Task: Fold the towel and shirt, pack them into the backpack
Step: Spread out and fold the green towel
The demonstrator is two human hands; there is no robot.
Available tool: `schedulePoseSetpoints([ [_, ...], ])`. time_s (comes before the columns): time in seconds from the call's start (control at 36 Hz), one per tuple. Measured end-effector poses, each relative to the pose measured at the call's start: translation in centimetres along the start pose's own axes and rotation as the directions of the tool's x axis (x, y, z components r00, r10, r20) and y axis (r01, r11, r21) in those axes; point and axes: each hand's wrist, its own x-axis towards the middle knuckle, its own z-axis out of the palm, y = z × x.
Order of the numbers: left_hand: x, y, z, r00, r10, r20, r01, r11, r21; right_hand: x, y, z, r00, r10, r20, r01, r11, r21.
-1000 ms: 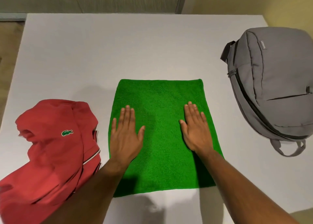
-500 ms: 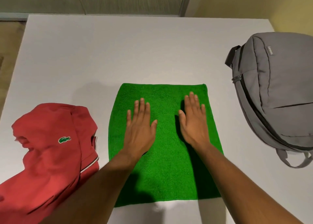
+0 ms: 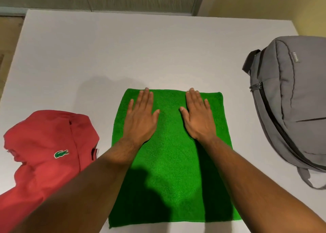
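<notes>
Both hands are laid flat on the green towel (image 3: 169,162), the left hand (image 3: 141,116) and right hand (image 3: 197,116) near its far edge, fingers straight and grasping nothing, seemingly to smooth it for folding. It lies mid-bench (image 3: 123,47) between the unfolded red shirt (image 3: 45,150) and the zipped grey backpack (image 3: 296,100).

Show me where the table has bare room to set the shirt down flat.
Widest bare patch: the table beyond the green towel, up to its far edge. Narrow strips lie between towel and red shirt, and between towel and backpack. The near side is crowded.
</notes>
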Motion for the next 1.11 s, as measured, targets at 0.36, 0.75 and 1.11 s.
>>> schedulePoseSetpoints([
  [0.36,0.9,-3.0,-1.6,0.994,-0.077,-0.081,0.077,0.997,-0.003,0.1,3.4,-1.0,0.973,0.216,-0.084,-0.219,0.975,-0.028],
  [0.75,2.3,-5.5,-5.3,0.968,-0.126,-0.218,0.056,0.952,-0.301,0.1,3.5,-0.7,0.970,0.215,-0.116,-0.221,0.974,-0.045],
  [1.11,1.9,-6.6,-7.1,0.846,-0.356,-0.398,0.227,0.914,-0.336,0.1,3.5,-0.6,0.969,0.212,-0.131,-0.220,0.974,-0.054],
])
